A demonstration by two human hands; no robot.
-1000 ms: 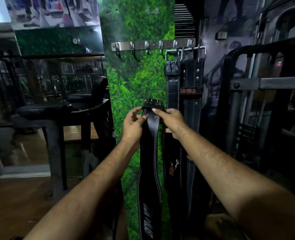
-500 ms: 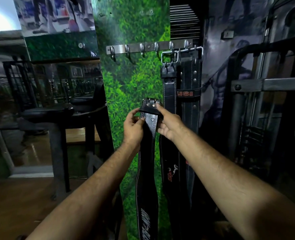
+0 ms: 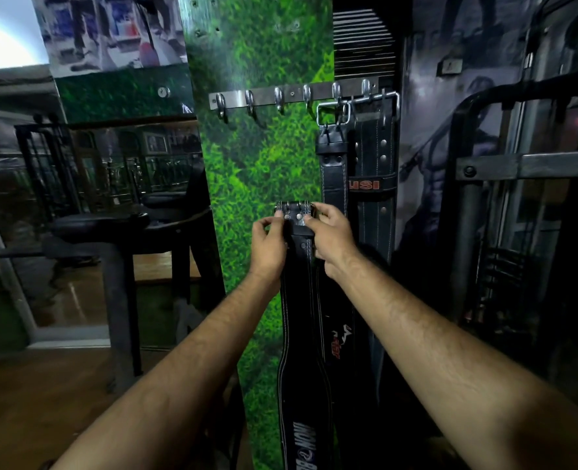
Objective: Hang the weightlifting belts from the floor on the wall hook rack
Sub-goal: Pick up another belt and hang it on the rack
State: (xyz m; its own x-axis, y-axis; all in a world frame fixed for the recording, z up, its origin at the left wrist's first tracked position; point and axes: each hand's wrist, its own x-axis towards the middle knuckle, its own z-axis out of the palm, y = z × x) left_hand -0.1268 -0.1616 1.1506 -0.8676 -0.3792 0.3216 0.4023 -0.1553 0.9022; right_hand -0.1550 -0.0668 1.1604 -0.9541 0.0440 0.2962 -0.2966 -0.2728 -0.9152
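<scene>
held belt (image 3: 301, 334): lower end cut off by frame bottom at 6 o'clock; white lettering only partly readable; top buckle part-covered by fingers of both hands.
left hand (image 3: 267, 245): fingertips curled onto buckle; contact pts hidden.
right hand (image 3: 331, 239): palm side hidden; thumb can't be made out.
mid belt (image 3: 333, 178): lower half behind held belt & right arm; small logo too blurred to read.
USI belt (image 3: 376, 157): first letters of red label covered; bottom lost in dark.
rack (image 3: 291, 95): hooks at 1 o'clock end hidden by buckles.
wall poster (image 3: 111, 32): at 11 o'clock, blurred.
</scene>
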